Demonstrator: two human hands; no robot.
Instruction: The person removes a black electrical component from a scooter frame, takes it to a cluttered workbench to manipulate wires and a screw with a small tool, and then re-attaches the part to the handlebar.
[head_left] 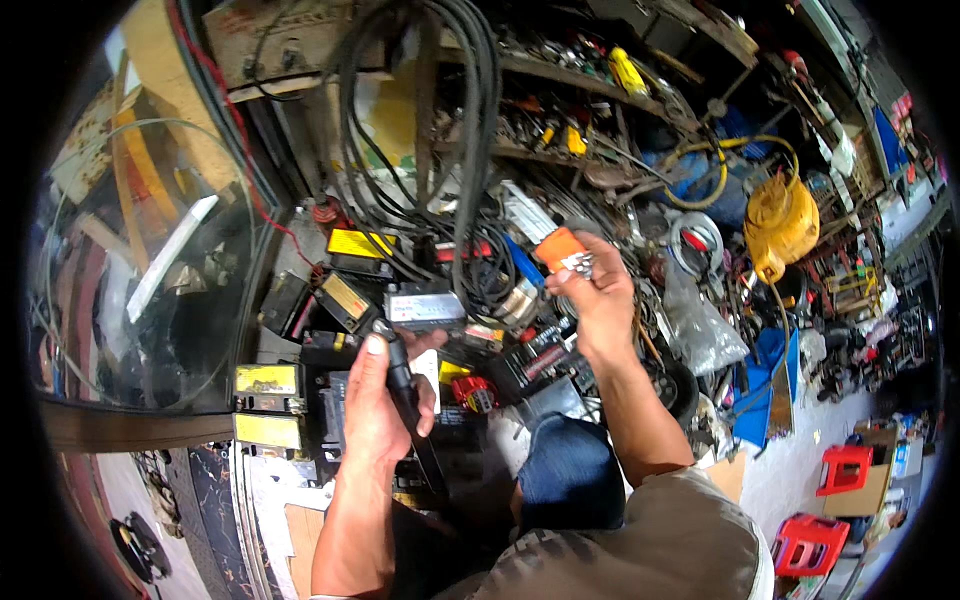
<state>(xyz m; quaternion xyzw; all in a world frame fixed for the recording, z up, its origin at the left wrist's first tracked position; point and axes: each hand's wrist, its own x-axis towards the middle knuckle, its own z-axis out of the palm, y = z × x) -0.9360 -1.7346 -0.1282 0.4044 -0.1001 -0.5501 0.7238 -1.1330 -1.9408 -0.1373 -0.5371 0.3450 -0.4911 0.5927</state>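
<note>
My left hand (376, 410) is closed around a long black tool (402, 385) with a metallic upper end; its exact kind is not clear. In my right hand (600, 295), raised higher and to the right, fingers and thumb pinch an orange holder (560, 250) with small silver metal pieces. Beyond the left hand lie several box-shaped batteries, one with a grey label (425, 308) and another with a yellow top (360, 243). A red round part (475, 394) rests just right of the left hand.
Black cable loops (475, 120) hang ahead of the batteries. Cluttered shelves (570, 75) run across the back. A glass-fronted case (140, 250) stands at left. A yellow container (782, 228) is at right, and red stools (808, 543) stand on the floor.
</note>
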